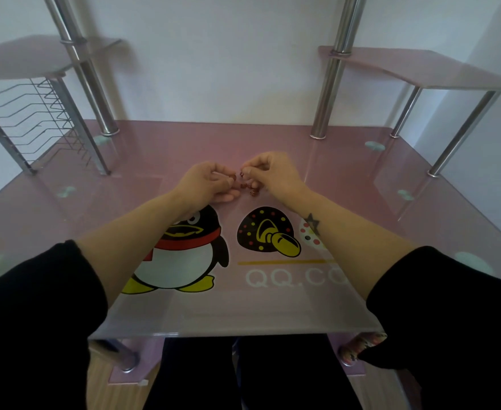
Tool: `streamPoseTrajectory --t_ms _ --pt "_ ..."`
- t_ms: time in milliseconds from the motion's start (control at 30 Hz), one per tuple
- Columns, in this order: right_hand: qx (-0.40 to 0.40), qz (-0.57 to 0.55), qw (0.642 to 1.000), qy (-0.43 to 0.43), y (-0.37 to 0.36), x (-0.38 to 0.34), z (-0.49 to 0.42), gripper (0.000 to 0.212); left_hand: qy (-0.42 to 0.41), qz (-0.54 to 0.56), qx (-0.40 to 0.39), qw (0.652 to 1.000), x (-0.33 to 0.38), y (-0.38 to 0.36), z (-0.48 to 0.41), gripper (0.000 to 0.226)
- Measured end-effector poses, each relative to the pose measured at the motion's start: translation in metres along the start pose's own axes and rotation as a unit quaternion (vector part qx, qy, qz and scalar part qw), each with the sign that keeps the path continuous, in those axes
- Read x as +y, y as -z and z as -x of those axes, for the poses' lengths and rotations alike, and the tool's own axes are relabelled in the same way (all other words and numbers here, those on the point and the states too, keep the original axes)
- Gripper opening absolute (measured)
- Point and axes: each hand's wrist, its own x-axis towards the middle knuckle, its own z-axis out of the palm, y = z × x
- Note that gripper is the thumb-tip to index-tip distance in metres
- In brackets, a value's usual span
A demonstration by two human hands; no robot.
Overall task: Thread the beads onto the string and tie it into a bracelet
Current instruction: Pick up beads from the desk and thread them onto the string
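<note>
Beads (244, 185) (dark red) in left-right cluster

Black left sleeve (36, 306) and black right sleeve (450, 306), loose, each ending mid-forearm; forearms, left hand (205, 183) and right hand (276, 173) bare. Dark star tattoo (314, 222) near the right wrist. Black trousers (258, 377).
</note>
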Motion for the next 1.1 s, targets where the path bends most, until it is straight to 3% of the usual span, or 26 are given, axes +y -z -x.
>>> streamPoseTrajectory --t_ms 1100 --pt "-0.006 0.068 0.996 0.056 -0.0022 0.0018 0.0000 0.010 -0.006 0.011 0.008 1.000 0.0029 -0.0033 0.0063 0.015"
